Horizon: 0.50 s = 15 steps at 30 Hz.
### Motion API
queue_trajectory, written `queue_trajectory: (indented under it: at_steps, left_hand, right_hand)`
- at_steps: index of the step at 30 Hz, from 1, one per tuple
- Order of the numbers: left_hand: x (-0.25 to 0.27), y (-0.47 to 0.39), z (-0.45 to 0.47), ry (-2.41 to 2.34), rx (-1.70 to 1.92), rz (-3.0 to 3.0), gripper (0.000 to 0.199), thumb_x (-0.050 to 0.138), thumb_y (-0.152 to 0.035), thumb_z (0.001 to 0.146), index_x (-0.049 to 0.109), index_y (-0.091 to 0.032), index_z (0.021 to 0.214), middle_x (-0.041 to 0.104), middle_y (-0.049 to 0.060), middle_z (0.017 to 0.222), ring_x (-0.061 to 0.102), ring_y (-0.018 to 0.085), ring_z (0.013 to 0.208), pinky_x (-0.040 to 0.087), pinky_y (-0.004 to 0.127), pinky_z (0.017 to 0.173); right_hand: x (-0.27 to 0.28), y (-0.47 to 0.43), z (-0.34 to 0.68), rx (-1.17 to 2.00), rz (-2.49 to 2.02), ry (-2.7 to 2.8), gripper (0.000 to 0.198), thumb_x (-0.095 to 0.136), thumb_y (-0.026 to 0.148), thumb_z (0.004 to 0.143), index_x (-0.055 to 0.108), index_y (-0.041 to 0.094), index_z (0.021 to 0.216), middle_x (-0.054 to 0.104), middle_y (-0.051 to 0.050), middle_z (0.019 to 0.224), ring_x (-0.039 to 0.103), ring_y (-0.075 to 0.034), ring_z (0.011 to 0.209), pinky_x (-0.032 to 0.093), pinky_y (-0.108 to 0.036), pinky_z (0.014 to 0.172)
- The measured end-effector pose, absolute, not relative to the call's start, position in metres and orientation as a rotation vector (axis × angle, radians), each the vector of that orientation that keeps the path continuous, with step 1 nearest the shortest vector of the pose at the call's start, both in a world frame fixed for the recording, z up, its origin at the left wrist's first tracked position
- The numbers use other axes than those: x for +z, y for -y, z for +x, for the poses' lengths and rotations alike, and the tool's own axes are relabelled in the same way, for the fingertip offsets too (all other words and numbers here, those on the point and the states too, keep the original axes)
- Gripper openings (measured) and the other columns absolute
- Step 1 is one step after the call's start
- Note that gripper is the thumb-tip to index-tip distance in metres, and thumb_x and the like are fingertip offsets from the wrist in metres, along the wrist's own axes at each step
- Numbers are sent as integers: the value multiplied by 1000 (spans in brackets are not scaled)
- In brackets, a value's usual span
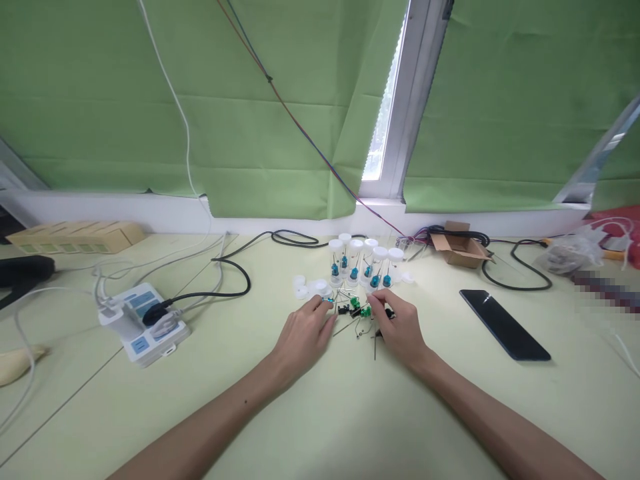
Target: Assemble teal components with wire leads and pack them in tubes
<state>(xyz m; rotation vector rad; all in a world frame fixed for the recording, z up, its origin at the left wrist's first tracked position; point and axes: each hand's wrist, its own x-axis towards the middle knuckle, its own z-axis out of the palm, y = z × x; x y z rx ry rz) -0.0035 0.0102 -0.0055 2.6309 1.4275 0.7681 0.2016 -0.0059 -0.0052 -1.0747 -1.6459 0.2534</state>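
Both of my hands rest on a pale green table over a small pile of electronic parts [356, 311]: green, black and blue pieces with thin wire leads. My left hand [303, 335] pinches a small blue component with leads at its fingertips. My right hand [397, 325] has its fingertips on a small green component. Just behind the pile stands a cluster of clear plastic vials [364, 263] with white caps, each with a blue part inside. Loose white caps [311, 288] lie to their left.
A white power strip [145, 321] with plugs and cables sits at the left. A black phone [504, 325] lies at the right. A small open cardboard box [459, 244], black cables, a plastic bag and a flat tan box [75, 237] line the back edge under green blinds.
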Motion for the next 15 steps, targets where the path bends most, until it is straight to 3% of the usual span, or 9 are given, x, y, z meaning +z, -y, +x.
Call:
queue_trajectory:
  at_steps: [6, 15]
  left_hand:
    - [-4, -20, -6, -1371, 832, 2743, 26, 43, -23, 96, 62, -19, 113, 59, 10, 104, 48, 26, 97, 46, 40, 82]
    - [-8, -29, -11, -1374, 795, 2692, 24, 44, -23, 96, 67, -19, 96, 58, 9, 101, 46, 25, 95, 45, 41, 81]
  right_hand:
    - [-6, 6, 200, 276, -1075, 1649, 22, 48, 27, 96, 58, 20, 78, 56, 1, 63, 51, -14, 58, 41, -26, 56]
    - [-8, 4, 200, 271, -1079, 1664, 19, 50, 27, 96, 60, 20, 82, 62, -2, 71, 56, -16, 64, 43, -26, 58]
